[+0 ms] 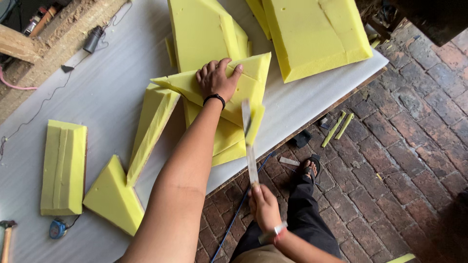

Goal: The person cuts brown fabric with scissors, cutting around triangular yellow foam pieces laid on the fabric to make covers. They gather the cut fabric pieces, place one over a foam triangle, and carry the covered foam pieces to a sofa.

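On the white table (pixel 97 92), near its right edge, a triangular yellow foam wedge (pixel 248 80) is pinned flat under the left hand (pixel 216 79), palm down and fingers spread, pressing rather than gripping. The right hand (pixel 263 204) is clenched around the handle of a long blade (pixel 249 141), whose edge is set into the wedge's near side. The foam is judged light, soft and compressible; a broad press near the cut is best.
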The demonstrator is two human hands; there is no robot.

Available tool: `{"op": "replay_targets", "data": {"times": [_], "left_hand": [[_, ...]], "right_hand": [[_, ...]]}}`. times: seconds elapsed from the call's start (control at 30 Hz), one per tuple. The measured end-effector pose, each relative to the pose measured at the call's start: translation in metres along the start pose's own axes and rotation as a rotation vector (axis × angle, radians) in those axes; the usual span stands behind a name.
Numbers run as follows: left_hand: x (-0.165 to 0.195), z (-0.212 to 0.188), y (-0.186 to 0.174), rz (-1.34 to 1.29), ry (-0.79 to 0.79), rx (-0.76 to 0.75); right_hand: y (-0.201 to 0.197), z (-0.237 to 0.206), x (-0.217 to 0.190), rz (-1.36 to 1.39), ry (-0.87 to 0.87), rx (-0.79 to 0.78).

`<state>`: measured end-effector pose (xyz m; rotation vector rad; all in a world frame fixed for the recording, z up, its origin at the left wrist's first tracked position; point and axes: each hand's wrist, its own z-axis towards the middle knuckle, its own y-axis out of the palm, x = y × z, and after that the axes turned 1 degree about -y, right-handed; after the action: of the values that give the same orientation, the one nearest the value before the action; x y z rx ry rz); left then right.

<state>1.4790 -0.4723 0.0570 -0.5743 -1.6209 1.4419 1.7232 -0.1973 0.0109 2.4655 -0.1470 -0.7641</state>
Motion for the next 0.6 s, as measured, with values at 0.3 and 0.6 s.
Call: {"op": "replay_targets", "data": {"times": [0.3,0.6], "left_hand": [[0.009,-0.006,-0.021,0.019,0.015,-0.062],[0.026,-0.045,-0.049,-0.080,0.278,0.017]], "right_hand": [[-0.041,0.038,-0.122,0.043,-0.493,0.279],[-0.079,0.037,-0.201,-0.279,-0.321,0.175]]}}
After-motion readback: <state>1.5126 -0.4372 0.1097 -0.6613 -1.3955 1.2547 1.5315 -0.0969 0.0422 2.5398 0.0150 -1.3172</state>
